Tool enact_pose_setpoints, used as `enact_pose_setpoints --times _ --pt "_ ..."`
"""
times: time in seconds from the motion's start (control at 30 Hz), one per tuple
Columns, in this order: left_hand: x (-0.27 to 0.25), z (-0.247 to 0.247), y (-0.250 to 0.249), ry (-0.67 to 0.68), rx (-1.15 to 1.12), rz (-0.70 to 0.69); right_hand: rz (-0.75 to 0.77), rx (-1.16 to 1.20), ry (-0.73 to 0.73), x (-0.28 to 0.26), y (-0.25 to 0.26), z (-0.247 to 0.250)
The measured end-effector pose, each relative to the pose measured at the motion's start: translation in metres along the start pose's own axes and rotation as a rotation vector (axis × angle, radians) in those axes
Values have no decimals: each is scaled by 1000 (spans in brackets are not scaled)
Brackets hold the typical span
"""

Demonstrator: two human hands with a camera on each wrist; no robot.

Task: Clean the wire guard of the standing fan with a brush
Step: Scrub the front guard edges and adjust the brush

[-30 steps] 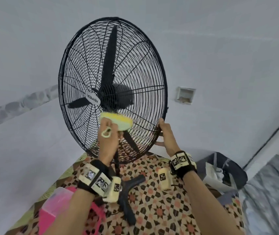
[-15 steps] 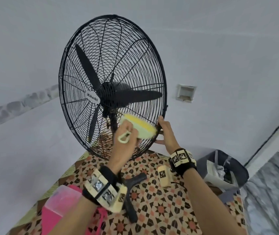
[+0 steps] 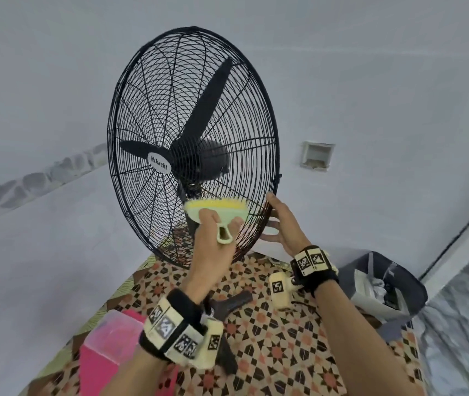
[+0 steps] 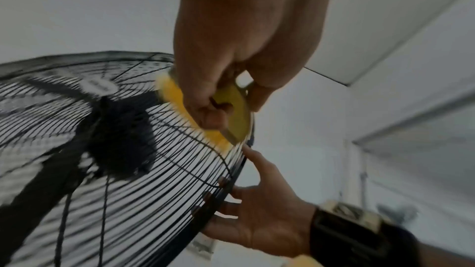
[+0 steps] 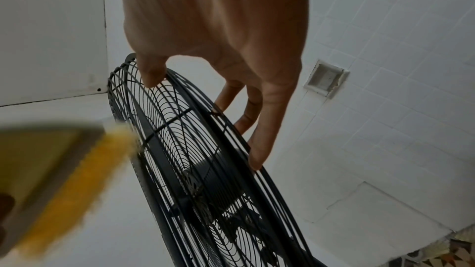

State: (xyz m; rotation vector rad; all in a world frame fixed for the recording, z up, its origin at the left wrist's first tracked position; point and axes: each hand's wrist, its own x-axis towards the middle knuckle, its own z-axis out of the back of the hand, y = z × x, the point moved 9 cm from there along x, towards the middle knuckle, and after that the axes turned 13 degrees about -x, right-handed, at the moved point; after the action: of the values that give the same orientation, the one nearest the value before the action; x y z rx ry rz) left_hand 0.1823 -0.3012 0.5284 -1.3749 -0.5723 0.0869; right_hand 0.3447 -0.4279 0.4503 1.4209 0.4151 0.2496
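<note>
Blades have turned; left hand [image 3: 213, 241] grips yellow-bristled brush [image 3: 216, 208] against black wire guard [image 3: 153, 110], right hand [image 3: 283, 224] clasping rim.

My arms are bare from the elbows down, with no sleeves. On each I wear a black wristband: the left wristband [image 3: 170, 328] and the right wristband [image 3: 313, 262]. Cream blocks printed with black-and-white square code markers sit around both bands. A small cream box with its own marker, the left box [image 3: 211, 345] and the right box [image 3: 280, 290], hangs from the inner side of each band.
</note>
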Motion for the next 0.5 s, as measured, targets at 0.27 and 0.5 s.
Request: enact_pose_setpoints --times 0.27,0.5 --pt "-6 -32 11 157 -2 116 0 -22 -37 -5 2 3" --pt "-4 -17 1 225 62 69 15 -37 -67 -6 4 -5"
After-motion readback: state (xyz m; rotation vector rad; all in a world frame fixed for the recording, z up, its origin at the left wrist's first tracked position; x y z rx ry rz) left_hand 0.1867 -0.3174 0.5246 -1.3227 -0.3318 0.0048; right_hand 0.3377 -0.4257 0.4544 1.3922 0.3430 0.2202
